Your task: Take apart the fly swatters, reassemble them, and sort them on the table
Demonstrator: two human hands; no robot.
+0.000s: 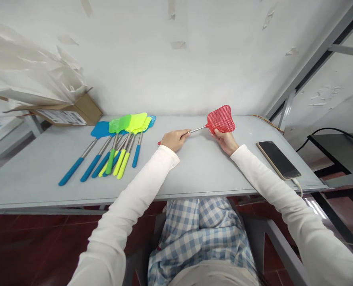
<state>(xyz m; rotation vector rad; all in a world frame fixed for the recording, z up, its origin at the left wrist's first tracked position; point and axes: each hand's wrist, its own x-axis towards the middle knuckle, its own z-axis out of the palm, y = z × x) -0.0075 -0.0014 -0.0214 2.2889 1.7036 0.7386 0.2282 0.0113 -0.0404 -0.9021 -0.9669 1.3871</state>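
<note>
A red fly swatter (pixel 220 118) with a perforated head and a thin metal shaft is held above the grey table, its head toward the right. My left hand (pixel 175 140) is closed around its handle, whose red end shows just past the hand. At the lower edge of the head, my right hand (pixel 225 141) pinches the swatter between thumb and fingers. To the left lies a loose pile of fly swatters in blue, green and yellow; a green fly swatter (pixel 119 124) rests on top, and a blue fly swatter (pixel 72 171) is at its left edge.
A smartphone (pixel 278 159) with a white cable lies on the table (pixel 194 174) at the right. An open cardboard box (pixel 87 109) with plastic wrapping (pixel 24 63) stands at the back left. Behind the table rises a white wall (pixel 224 59); metal framing (pixel 288 105) is on the right.
</note>
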